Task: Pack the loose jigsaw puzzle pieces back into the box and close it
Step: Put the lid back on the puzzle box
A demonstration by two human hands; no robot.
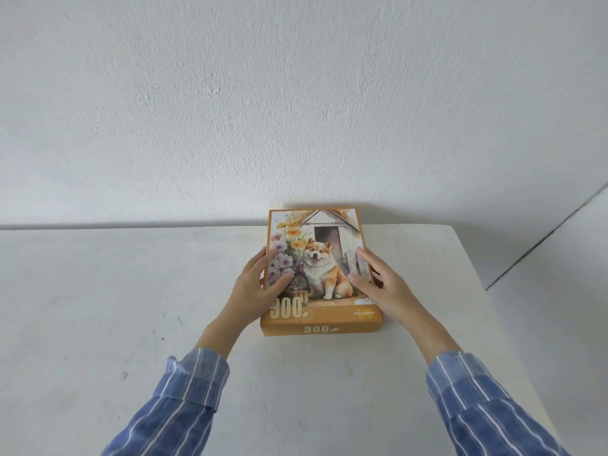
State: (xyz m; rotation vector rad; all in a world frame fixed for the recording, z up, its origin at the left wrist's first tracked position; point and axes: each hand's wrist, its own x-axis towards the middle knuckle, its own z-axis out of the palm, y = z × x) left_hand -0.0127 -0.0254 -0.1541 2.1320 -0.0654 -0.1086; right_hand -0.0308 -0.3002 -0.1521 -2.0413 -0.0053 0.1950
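An orange jigsaw puzzle box (320, 258) lies flat on the white table (98, 307), its lid on, with a picture of a dog and flowers and "300" printed on top and on the front side. My left hand (260, 281) grips the box's left edge, thumb on the lid and fingers down the side. My right hand (378, 281) grips the right edge the same way, thumb lying on the lid. No loose puzzle pieces show anywhere in view.
The box sits near the table's far edge, close to a white wall (296, 110). The table's right corner (460, 232) lies just right of the box. A few small dark specks mark the tabletop on the left.
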